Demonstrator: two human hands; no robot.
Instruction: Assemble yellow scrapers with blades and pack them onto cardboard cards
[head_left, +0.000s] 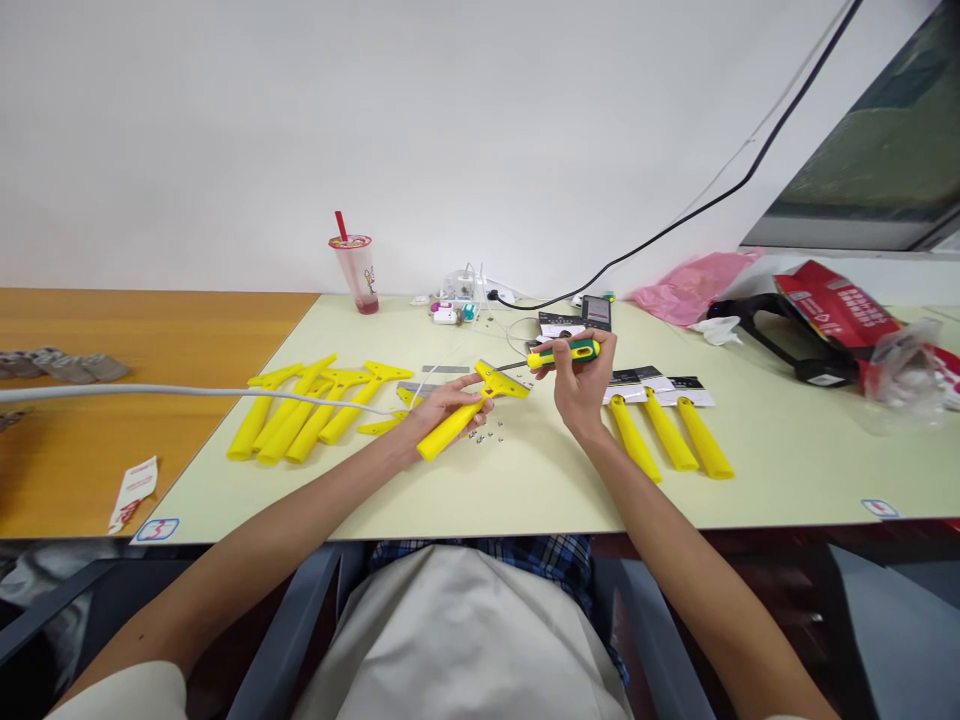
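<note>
My left hand (450,402) is closed around the neck of a yellow scraper (454,428), its handle slanting down to the left and its wide head up to the right. A green-and-yellow screwdriver (562,353) lies in my right hand (581,390), its shaft pointing left at the scraper's head. Whether the tip touches a screw is too small to tell. Small metal screws or nuts (486,436) are scattered on the table just below the scraper. Left of my left hand lie several yellow scraper bodies (311,410). Beyond my right wrist, three scrapers (671,430) have black-and-white blade ends.
Flat grey metal strips (446,369) lie behind my left hand. A cup with a red straw (358,272) stands at the back left. A white cable (187,392) crosses from the left. Pink plastic (694,288) and a red package (836,310) are at the right.
</note>
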